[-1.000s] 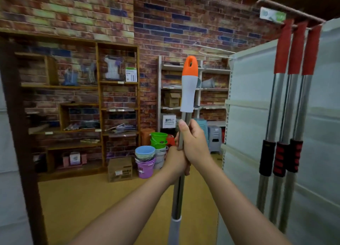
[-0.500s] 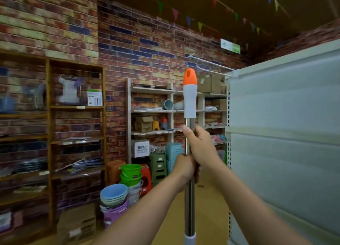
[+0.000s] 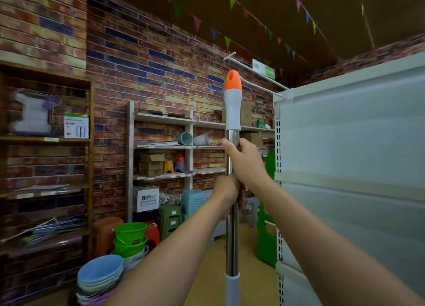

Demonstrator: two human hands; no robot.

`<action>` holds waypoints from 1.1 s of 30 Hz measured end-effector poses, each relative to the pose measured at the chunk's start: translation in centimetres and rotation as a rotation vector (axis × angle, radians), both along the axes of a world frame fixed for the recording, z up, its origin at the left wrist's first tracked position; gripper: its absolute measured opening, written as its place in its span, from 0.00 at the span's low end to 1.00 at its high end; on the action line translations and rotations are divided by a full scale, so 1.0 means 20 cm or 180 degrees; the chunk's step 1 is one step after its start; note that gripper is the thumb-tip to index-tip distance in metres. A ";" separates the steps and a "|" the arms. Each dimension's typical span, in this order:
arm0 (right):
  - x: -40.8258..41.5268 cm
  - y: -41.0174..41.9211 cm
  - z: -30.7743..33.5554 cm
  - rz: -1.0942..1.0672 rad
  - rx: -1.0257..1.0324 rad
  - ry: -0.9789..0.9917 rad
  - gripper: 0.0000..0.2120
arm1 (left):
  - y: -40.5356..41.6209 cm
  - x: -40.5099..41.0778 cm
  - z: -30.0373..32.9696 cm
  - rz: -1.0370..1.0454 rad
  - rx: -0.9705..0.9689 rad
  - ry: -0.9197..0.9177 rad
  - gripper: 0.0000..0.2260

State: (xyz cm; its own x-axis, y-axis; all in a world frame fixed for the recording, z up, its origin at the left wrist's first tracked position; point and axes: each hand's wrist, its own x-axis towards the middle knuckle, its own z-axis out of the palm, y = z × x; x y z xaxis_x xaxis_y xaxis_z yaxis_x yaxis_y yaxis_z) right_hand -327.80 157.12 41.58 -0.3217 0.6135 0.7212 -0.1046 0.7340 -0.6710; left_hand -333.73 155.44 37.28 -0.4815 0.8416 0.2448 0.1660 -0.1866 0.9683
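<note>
Green buckets nesting, blue basins stacking beside. We are holding pole upright, orange tip pointing ceilingward; left hand, right hand both gripping it.

pole upright centre; shelving behind left; panel right.

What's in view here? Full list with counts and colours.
pole: 1, steel with white-and-orange top, upright at centre
buckets: 2 visible, green, nested on the floor, lower left
bowls: 1 stack, blue on top, bottom left
stools: 1 stack, green, floor by the back shelves
cardboard box: 1, brown, open, back shelf
shelf panel: 1, white, right
bunting: mixed colours, ceiling
right grip: 1, holds the pole, upper
left grip: 1, holds the pole just below
</note>
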 end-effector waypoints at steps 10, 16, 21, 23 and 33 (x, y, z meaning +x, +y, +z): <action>-0.11 0.17 0.17 -0.0644 0.0375 -0.0201 0.18 | 0.15 -0.10 0.16 -0.0449 0.0212 0.0037 0.16; -0.13 0.25 0.22 -0.0972 0.0308 -0.0176 0.19 | 0.22 -0.12 0.22 -0.0713 0.0247 0.0071 0.14; -0.12 0.27 0.20 -0.1051 0.0247 -0.0211 0.18 | 0.26 -0.12 0.20 -0.0829 0.0035 0.0084 0.14; -0.13 0.28 0.20 -0.1110 0.0244 -0.0247 0.18 | 0.27 -0.12 0.20 -0.0897 0.0030 0.0133 0.15; -0.13 0.36 0.13 -0.1404 0.0299 -0.0307 0.18 | 0.34 -0.14 0.13 -0.1108 -0.0021 0.0080 0.17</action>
